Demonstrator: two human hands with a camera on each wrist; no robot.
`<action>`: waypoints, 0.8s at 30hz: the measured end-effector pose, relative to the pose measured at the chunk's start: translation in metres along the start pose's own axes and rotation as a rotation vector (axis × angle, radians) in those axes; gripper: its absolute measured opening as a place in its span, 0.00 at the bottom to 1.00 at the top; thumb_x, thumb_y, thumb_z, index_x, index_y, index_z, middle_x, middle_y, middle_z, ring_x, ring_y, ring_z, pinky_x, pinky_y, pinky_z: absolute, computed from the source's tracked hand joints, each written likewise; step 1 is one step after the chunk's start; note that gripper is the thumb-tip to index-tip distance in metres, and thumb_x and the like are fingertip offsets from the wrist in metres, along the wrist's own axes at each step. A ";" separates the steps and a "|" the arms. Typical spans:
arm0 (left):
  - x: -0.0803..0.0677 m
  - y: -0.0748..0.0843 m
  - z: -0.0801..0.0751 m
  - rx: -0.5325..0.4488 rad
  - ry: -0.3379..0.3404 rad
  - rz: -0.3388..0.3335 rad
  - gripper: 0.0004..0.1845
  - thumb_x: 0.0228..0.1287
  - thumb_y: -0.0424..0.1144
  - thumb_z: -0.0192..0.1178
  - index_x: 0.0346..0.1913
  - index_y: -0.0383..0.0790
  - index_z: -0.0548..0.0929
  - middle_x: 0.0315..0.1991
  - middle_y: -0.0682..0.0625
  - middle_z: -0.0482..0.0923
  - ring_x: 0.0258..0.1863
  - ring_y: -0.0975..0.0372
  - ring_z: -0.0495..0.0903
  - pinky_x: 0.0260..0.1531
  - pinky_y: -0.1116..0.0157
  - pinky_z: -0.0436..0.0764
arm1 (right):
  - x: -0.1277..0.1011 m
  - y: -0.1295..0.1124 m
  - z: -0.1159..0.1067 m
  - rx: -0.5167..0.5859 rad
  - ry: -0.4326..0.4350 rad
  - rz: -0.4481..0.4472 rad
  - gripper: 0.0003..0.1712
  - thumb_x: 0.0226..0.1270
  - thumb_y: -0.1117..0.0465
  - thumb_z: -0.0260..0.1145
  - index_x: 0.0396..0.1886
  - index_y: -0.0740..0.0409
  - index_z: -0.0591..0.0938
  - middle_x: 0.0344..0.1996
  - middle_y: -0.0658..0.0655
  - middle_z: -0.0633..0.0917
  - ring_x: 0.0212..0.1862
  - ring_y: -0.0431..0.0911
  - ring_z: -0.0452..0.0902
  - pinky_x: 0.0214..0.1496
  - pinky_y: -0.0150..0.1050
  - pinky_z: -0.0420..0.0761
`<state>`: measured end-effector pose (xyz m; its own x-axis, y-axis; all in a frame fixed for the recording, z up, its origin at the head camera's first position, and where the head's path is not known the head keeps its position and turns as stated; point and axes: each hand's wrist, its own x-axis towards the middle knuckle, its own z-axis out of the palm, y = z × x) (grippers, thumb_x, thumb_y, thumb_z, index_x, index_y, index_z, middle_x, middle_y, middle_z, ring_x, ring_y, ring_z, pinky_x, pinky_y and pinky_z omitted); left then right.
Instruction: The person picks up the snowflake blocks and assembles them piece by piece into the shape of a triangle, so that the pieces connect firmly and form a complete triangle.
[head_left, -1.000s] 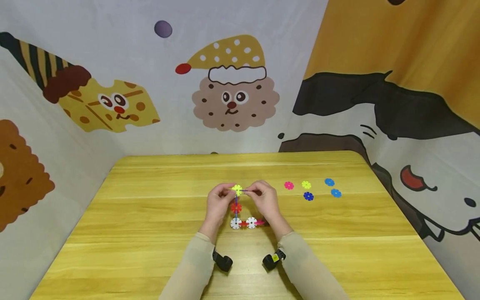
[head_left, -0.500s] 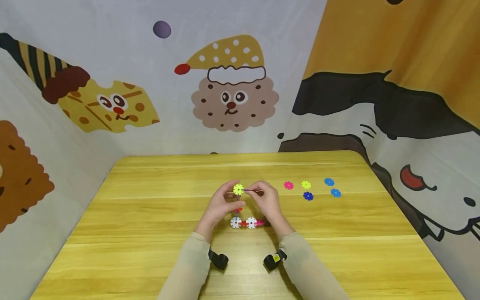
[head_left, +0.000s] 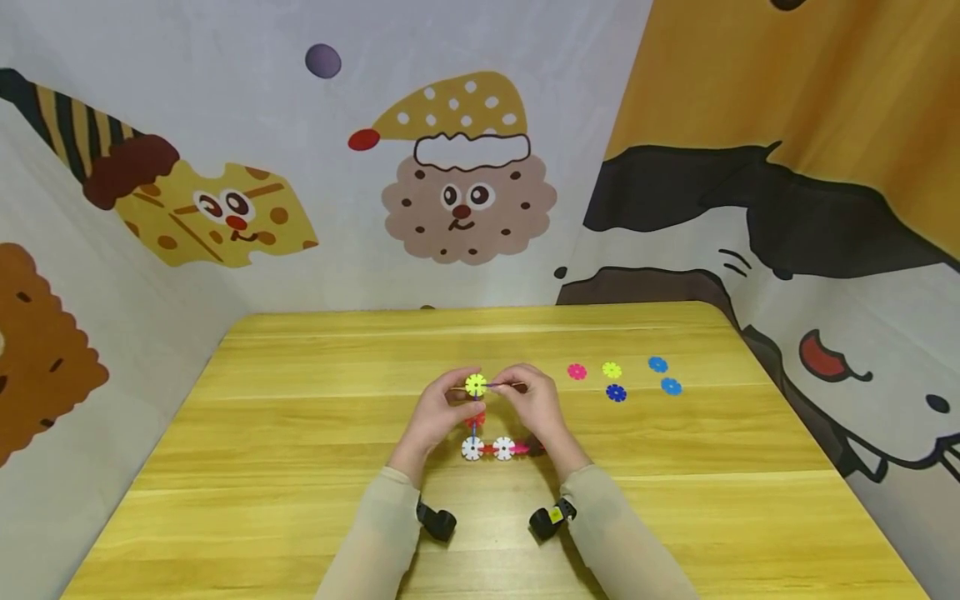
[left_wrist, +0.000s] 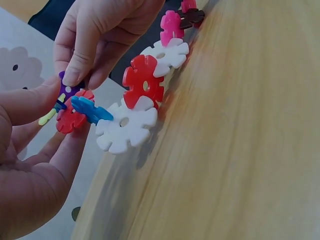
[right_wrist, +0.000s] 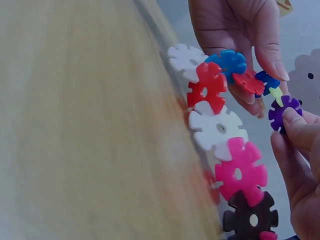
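Observation:
A chain of slotted, flower-shaped plastic discs forms an L. Its lower row has a white disc [left_wrist: 125, 125], a red disc [right_wrist: 206, 89], another white disc [right_wrist: 217, 127], a pink disc [right_wrist: 241, 170] and a dark brown disc [right_wrist: 250, 217]. From the corner, a light blue disc [right_wrist: 229, 62], a red disc [right_wrist: 248, 83], a dark blue disc [right_wrist: 267, 80] and a yellow disc [head_left: 476, 385] lead away. My left hand [head_left: 442, 410] holds this arm near the dark blue disc, thumb in front and fingers behind. My right hand [head_left: 534, 402] pinches a purple disc [right_wrist: 284, 113] against the yellow one.
Loose discs lie on the wooden table [head_left: 300, 467] to the right: pink [head_left: 577, 372], yellow [head_left: 612, 369], dark blue [head_left: 617, 392] and two light blue discs [head_left: 658, 364]. A cartoon-printed curtain [head_left: 337, 225] hangs behind the table's far edge.
My left hand has let go of the yellow disc's left side and shifted its hold down the arm, thumb now in front. My right hand keeps pinching the purple disc.

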<state>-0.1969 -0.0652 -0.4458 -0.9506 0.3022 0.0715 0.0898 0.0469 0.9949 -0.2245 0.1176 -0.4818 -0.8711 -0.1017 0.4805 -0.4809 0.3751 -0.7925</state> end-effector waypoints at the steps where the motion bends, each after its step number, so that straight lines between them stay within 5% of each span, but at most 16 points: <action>1: 0.000 0.000 0.000 0.000 0.001 0.003 0.28 0.55 0.25 0.63 0.61 0.35 0.71 0.52 0.35 0.71 0.47 0.43 0.73 0.38 0.63 0.80 | 0.001 -0.001 -0.001 0.003 -0.005 0.010 0.04 0.53 0.60 0.69 0.27 0.55 0.84 0.29 0.46 0.82 0.34 0.41 0.78 0.36 0.33 0.80; 7: 0.000 0.004 0.003 0.022 0.018 0.025 0.28 0.55 0.26 0.63 0.61 0.35 0.71 0.53 0.36 0.72 0.46 0.43 0.73 0.36 0.65 0.79 | 0.001 -0.001 -0.001 0.021 -0.011 0.033 0.02 0.52 0.60 0.70 0.27 0.50 0.84 0.29 0.46 0.82 0.34 0.41 0.78 0.37 0.33 0.80; 16: 0.013 -0.020 0.013 0.123 0.169 0.119 0.18 0.51 0.32 0.69 0.47 0.38 0.81 0.49 0.47 0.78 0.46 0.53 0.75 0.44 0.56 0.75 | -0.003 -0.001 0.003 0.062 -0.002 0.116 0.05 0.54 0.66 0.70 0.27 0.55 0.81 0.29 0.49 0.82 0.36 0.43 0.79 0.39 0.34 0.80; 24: 0.018 -0.025 0.021 0.163 0.274 0.137 0.10 0.50 0.32 0.69 0.37 0.43 0.85 0.41 0.54 0.81 0.44 0.61 0.75 0.44 0.59 0.73 | -0.003 -0.001 0.002 0.105 0.001 0.116 0.07 0.54 0.69 0.69 0.30 0.57 0.79 0.30 0.51 0.82 0.37 0.45 0.79 0.38 0.35 0.81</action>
<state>-0.2105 -0.0410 -0.4710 -0.9690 0.0506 0.2419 0.2471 0.1822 0.9517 -0.2221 0.1153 -0.4835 -0.9212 -0.0620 0.3841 -0.3851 0.2861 -0.8774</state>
